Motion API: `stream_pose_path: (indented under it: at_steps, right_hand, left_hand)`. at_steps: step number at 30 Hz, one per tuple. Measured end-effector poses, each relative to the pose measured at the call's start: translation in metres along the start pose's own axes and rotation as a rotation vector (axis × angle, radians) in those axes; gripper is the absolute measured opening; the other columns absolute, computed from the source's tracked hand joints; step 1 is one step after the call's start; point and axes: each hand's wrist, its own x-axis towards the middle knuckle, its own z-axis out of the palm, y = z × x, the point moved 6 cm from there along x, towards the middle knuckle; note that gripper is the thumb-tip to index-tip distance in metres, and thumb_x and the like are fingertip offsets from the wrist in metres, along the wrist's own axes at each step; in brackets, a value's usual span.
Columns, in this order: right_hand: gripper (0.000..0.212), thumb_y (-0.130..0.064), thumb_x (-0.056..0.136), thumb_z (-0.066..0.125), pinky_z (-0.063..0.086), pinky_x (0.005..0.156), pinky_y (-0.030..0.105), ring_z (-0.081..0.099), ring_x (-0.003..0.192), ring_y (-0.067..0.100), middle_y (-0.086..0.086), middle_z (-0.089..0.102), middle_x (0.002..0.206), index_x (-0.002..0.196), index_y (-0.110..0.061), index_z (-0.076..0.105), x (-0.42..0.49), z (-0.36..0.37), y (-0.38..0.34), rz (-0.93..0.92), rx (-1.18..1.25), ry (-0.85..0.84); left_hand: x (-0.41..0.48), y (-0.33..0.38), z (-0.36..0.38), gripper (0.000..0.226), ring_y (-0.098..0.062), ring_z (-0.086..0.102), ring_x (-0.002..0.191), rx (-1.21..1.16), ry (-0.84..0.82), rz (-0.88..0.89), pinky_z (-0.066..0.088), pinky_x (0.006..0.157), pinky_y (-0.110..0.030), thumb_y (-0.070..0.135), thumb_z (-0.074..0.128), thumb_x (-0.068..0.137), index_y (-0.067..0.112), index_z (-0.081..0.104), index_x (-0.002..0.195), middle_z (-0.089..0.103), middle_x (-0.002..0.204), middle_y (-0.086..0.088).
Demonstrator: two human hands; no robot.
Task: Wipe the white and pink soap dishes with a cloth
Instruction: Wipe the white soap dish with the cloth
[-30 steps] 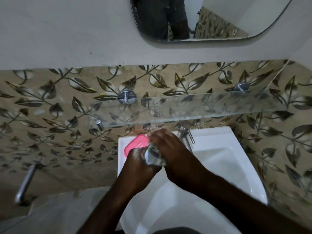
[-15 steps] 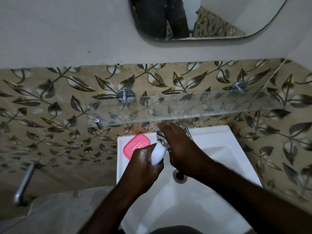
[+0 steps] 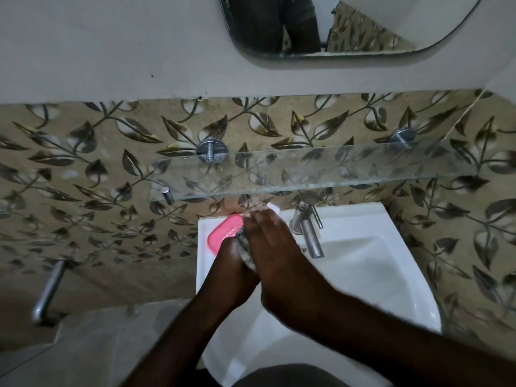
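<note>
View: head camera.
Left hand point(image 3: 233, 263): fingers curled against the cloth point(image 3: 245, 254); what it grips is hidden, so its hold cannot be told.
Right hand point(image 3: 268, 241): fingers fairly straight, laid over the cloth, pressing.
White soap dish point(image 3: 273, 207): only a corner shows beyond the right fingertips.
Pink soap dish point(image 3: 223, 233): on the basin point(image 3: 357, 219) rim, rear left corner, just beside both hands, unheld.
Progress: white dish judged under wipe; pink dish probably outstanding.
</note>
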Motion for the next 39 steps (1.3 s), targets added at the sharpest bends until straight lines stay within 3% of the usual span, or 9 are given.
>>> stream_pose_path:
  at_steps: [3,7,12,15,18,28,33,36,39]
  right_hand:
    - [0.062,0.01,0.066,0.043,0.036,0.105,0.058,0.049,0.124,0.049,0.035,0.054,0.129,0.127,0.017,0.052,0.003,0.001,0.007,-0.047,0.019,0.015]
    - [0.067,0.014,0.078,0.04,0.008,0.117,0.023,0.028,0.142,0.041,0.029,0.032,0.149,0.143,0.01,0.027,0.019,-0.014,0.045,0.082,0.0,-0.055]
    - [0.06,0.004,0.092,0.006,0.045,0.101,0.053,0.056,0.118,0.047,0.034,0.059,0.124,0.123,0.016,0.056,-0.003,-0.001,-0.004,-0.02,-0.041,0.058]
    - [0.056,0.001,0.078,0.031,0.027,0.113,0.038,0.056,0.121,0.042,0.028,0.059,0.127,0.13,0.012,0.048,0.003,-0.004,0.01,-0.029,-0.03,0.083]
    - [0.062,0.015,0.074,0.04,0.021,0.115,0.031,0.044,0.13,0.041,0.027,0.049,0.136,0.136,0.008,0.042,0.015,-0.004,0.051,0.182,0.221,-0.056]
    - [0.065,0.011,0.06,0.039,0.035,0.105,0.059,0.053,0.119,0.051,0.035,0.057,0.124,0.123,0.018,0.054,-0.001,-0.009,-0.001,-0.071,0.014,0.123]
    - [0.064,0.0,0.067,0.041,0.035,0.109,0.035,0.049,0.12,0.038,0.022,0.053,0.128,0.131,0.003,0.05,0.013,-0.005,0.038,0.114,0.393,-0.032]
    - [0.052,-0.001,0.072,0.047,0.048,0.091,0.035,0.058,0.104,0.023,0.008,0.062,0.112,0.121,-0.014,0.057,0.015,-0.001,0.056,0.284,0.739,-0.112]
    - [0.045,-0.002,0.067,0.049,0.055,0.071,0.036,0.067,0.081,0.016,-0.002,0.07,0.087,0.101,-0.027,0.063,0.009,0.0,0.067,0.456,1.126,-0.167]
  left_hand:
    - [-0.002,-0.002,-0.002,0.017,0.001,0.058,0.067,-0.028,-0.016,-0.042,0.049,0.058,-0.026,-0.011,0.059,0.076,0.004,0.066,0.076,0.066,0.071,-0.004]
    - [-0.003,-0.005,-0.002,0.009,-0.004,0.04,0.055,0.035,-0.02,-0.097,0.036,0.05,-0.026,-0.008,0.064,0.075,-0.001,0.059,0.077,0.052,0.062,0.0]
    - [-0.003,0.003,-0.005,0.013,-0.003,0.056,0.062,-0.032,-0.022,-0.028,0.047,0.053,-0.028,-0.006,0.056,0.077,0.004,0.062,0.07,0.065,0.066,0.0]
    - [-0.009,0.0,-0.007,0.026,0.005,0.055,0.055,-0.087,-0.017,-0.093,0.043,0.052,-0.014,-0.001,0.06,0.073,0.025,0.061,0.069,0.063,0.061,0.016]
    - [-0.016,-0.004,-0.01,0.008,0.002,0.037,0.043,-0.071,-0.01,-0.148,0.031,0.045,-0.012,0.005,0.062,0.071,0.012,0.059,0.07,0.048,0.053,0.015]
    - [-0.009,0.008,-0.016,0.038,0.008,0.054,0.058,-0.066,-0.083,-0.059,0.041,0.056,-0.009,-0.002,0.06,0.074,0.035,0.059,0.066,0.064,0.066,0.02]
    - [-0.019,0.0,-0.013,0.027,0.005,0.044,0.043,-0.149,-0.068,-0.168,0.034,0.045,-0.009,0.001,0.064,0.073,0.027,0.059,0.066,0.057,0.052,0.019]
    - [-0.023,-0.007,-0.015,0.017,0.001,0.061,0.059,-0.35,-0.059,-0.237,0.046,0.057,-0.013,0.001,0.071,0.07,0.01,0.068,0.085,0.07,0.067,0.013]
    - [-0.025,-0.011,-0.014,0.041,-0.014,0.07,0.074,-0.531,-0.02,-0.282,0.055,0.066,-0.024,-0.008,0.073,0.069,-0.006,0.064,0.109,0.075,0.085,-0.005]
